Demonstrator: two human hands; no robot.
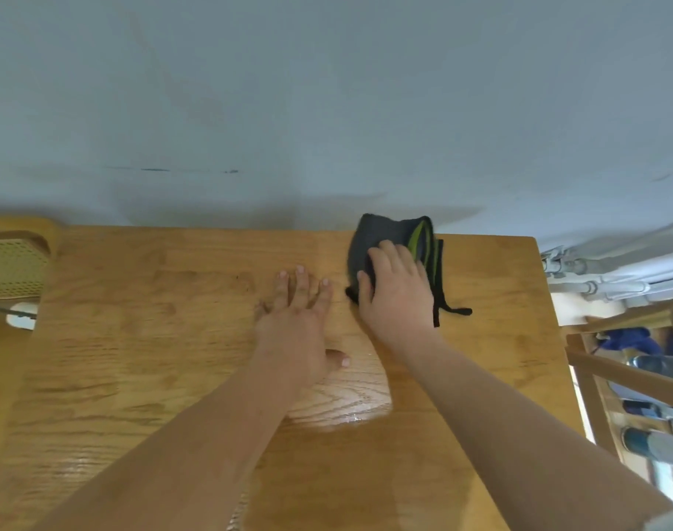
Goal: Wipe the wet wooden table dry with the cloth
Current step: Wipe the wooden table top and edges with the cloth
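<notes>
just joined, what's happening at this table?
A person works at a wooden table with bare hands. The right hand lies on top of a folded dark grey cloth with green stripes, pressing it down near the far edge by the wall. The left hand rests flat on the bare wood beside it, fingers straight, not touching the cloth. A black strap of the cloth trails out to the right.

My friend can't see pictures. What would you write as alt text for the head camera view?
A person's right hand rests on a folded dark grey cloth with green stripes near the far edge of a wooden table, while the left hand lies flat on the wood just beside it. A pale grey wall stands behind the table.
</notes>
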